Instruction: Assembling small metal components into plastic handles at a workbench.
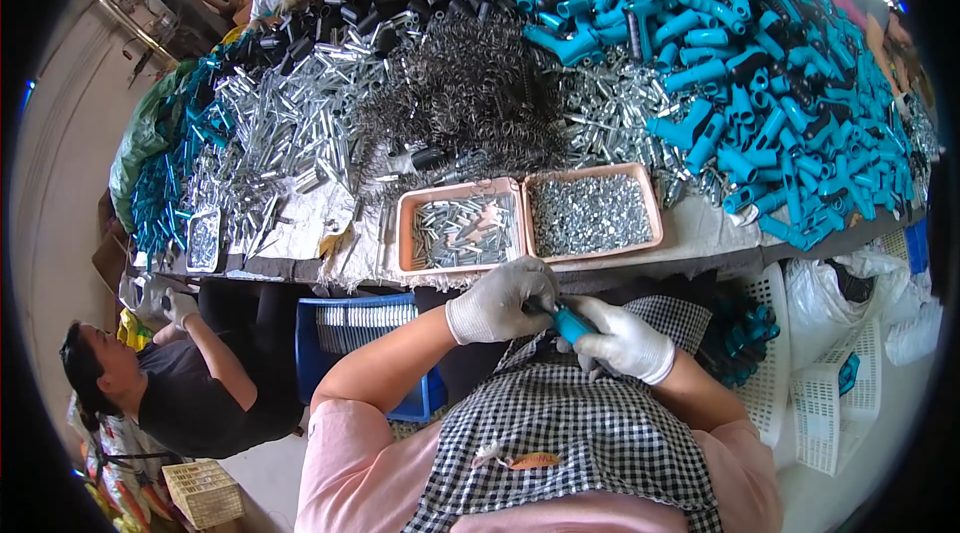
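Note:
Just past my apron, my right hand (622, 341), in a white and grey work glove, wraps round a teal plastic grip-shaped part (572, 324). My left hand (505, 303), gloved the same way, is closed with thumb and fingers pinched at the dark end of that part. Whatever sits between the left fingertips is hidden. Beyond my hands, at the table edge, a pink tray (408, 251) holds short metal pins, and touching it is a second pink tray (655, 223) full of tiny metal pieces.
Dark coil springs (470, 93) form a heap behind the trays, with metal rods (300, 123) to the left and teal housings (780, 103) to the right. Below the table stand a blue crate (430, 398) and white baskets (770, 363). A co-worker (190, 383) sits at my left.

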A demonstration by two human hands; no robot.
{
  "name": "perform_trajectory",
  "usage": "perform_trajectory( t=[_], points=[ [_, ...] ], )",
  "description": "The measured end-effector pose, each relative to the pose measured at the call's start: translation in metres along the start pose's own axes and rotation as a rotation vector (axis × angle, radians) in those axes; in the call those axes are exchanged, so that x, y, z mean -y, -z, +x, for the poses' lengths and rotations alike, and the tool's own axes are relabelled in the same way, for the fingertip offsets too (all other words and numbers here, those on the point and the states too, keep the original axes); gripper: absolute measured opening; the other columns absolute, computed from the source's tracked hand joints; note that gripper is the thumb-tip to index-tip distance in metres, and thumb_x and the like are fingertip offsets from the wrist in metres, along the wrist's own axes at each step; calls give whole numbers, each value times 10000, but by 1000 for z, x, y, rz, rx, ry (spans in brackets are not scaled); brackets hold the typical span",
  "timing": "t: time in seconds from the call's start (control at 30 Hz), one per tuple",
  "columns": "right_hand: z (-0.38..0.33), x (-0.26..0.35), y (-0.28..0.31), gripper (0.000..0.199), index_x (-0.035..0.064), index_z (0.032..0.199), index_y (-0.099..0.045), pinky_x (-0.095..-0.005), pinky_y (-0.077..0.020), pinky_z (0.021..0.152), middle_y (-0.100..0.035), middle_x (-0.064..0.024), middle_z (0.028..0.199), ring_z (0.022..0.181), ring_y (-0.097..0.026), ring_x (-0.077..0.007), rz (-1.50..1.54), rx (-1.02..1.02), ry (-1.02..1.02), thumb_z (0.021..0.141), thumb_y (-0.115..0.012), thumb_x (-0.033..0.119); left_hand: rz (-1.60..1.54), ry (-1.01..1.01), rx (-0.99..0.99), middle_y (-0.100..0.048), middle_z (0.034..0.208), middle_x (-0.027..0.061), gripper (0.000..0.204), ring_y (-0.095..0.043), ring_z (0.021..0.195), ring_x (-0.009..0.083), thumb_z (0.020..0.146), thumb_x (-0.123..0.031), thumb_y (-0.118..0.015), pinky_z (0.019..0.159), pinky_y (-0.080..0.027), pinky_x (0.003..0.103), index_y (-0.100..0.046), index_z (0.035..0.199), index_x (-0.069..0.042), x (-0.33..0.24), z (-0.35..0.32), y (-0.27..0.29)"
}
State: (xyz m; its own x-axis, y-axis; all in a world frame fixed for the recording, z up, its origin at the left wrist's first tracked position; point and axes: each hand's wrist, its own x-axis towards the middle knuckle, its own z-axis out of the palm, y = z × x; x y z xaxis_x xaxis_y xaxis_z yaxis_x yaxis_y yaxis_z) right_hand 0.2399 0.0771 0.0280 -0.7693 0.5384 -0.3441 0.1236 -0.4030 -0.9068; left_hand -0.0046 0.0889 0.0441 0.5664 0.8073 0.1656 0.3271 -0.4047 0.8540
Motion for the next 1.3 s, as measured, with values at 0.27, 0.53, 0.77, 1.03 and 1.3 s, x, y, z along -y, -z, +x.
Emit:
perform_trajectory(
  t=[0.27,0.53,0.77,1.03,1.3],
  points=[
    [5,9,7,586,-15,1379,-444,-304,-539,714,-647,-132,1036,789,-638,-174,-272,76,-127,840,-636,113,478,71,389,-678,965,142,509,-660,911,329,725,-269,-728,778,-534,423,-615,1179,-70,-17,-4,-1],
    [5,20,0,550,116,1243,-574,-416,-534,604,-671,-134,786,697,-680,-312,-1358,-56,308,762,-750,316,91,271,293,-688,878,184,428,-671,812,332,697,-293,-745,723,-532,393,-681,1022,-21,4,-22,-1],
    [24,14,-2,629,66,1212,-582,-382,-456,496,-576,-54,686,549,-582,-244,-1435,-162,781,668,-805,289,27,189,240,-688,855,203,416,-679,803,314,673,-272,-749,715,-534,387,-678,970,11,17,-30,12],
    [62,23,2,799,-1,1517,-200,-338,-549,759,-624,-205,1083,805,-672,-246,-521,182,182,923,-633,312,509,162,214,-680,877,156,382,-673,830,330,709,-379,-754,709,-535,413,-689,893,-50,6,-11,58],
    [59,9,-5,865,118,1534,-159,-334,-534,533,-579,-148,1040,698,-605,-201,533,29,77,894,-692,350,791,687,-380,-682,861,204,257,-666,860,393,790,-254,-709,785,-536,476,-677,897,-22,115,20,171]
  ],
)
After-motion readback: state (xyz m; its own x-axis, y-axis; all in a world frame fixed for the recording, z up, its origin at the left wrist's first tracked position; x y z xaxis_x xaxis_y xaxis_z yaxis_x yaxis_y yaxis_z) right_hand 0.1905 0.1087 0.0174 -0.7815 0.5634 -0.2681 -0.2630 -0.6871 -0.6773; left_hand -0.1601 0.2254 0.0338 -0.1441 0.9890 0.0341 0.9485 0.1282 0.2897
